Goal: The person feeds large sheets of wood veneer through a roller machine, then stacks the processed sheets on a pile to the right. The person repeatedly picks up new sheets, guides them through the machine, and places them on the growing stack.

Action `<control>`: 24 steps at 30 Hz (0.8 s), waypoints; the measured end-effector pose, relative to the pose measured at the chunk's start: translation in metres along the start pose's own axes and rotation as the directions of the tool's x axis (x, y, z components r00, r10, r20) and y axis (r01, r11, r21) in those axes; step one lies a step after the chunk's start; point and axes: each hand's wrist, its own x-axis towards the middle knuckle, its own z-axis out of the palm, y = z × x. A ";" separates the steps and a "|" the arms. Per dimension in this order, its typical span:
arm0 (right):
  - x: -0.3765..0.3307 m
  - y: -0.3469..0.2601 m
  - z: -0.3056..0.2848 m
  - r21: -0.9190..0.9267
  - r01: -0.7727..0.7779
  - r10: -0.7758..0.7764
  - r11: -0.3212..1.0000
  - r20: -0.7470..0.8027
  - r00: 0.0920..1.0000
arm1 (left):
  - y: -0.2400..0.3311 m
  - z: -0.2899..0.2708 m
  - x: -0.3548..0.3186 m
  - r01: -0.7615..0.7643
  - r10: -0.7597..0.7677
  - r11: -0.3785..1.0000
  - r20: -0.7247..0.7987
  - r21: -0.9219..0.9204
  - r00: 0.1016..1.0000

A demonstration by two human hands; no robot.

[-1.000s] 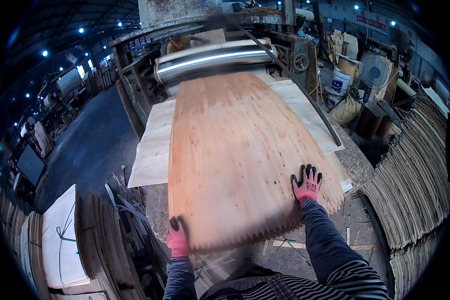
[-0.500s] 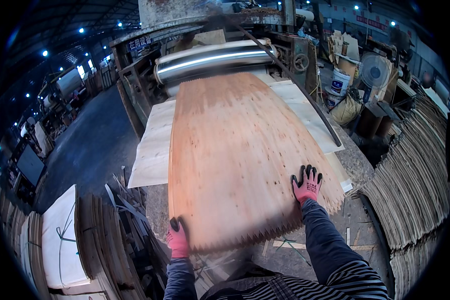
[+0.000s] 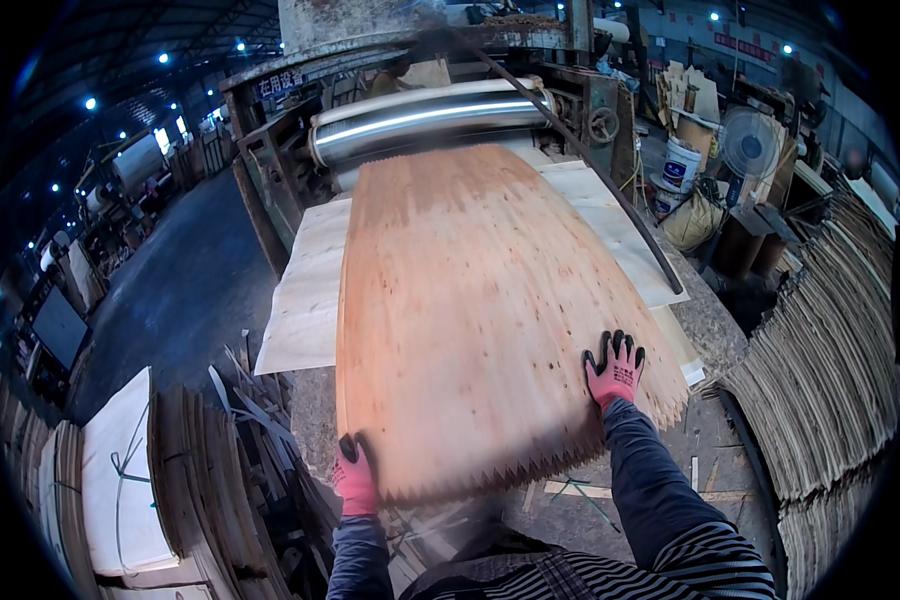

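A long reddish-tan wood veneer sheet lies in front of me, with a jagged, toothed near edge; it looks like the top of a thin pile. My left hand, in a pink glove with black fingertips, is closed around its near left corner, and part of the fingers is hidden. My right hand, gloved the same way, rests on top near the right edge, fingers spread and flat. Paler veneer sheets stick out beneath on both sides. Beyond the far end sits a shiny metal roller.
A dark bar slants down over the right side of the sheets. Tall veneer stacks stand at right, and a bundle tied with green cord at left. White buckets and a fan are at back right.
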 end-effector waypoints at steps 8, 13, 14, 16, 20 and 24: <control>-0.001 0.001 0.000 0.004 -0.011 0.011 1.000 -0.010 1.000 | 0.007 -0.005 -0.001 0.009 -0.008 0.999 0.028 -0.038 1.000; 0.000 0.000 0.003 -0.004 0.001 -0.001 1.000 -0.028 1.000 | 0.007 -0.006 0.000 -0.003 0.006 0.998 0.035 -0.064 0.999; 0.000 0.001 0.005 -0.007 0.011 -0.011 1.000 -0.049 0.999 | 0.009 -0.007 -0.001 0.009 -0.005 0.998 0.047 -0.067 0.999; -0.001 0.000 0.005 0.005 0.012 -0.012 1.000 -0.054 0.998 | 0.012 -0.009 -0.002 0.038 -0.036 0.999 0.047 -0.035 0.998; 0.000 0.004 0.010 0.007 0.040 -0.039 0.999 -0.111 0.993 | 0.014 -0.011 -0.003 -0.008 0.008 1.000 0.064 -0.001 0.998; 0.002 0.006 0.012 0.015 0.052 -0.050 0.999 -0.106 0.993 | 0.018 -0.012 -0.004 0.017 -0.016 1.000 0.064 -0.010 0.998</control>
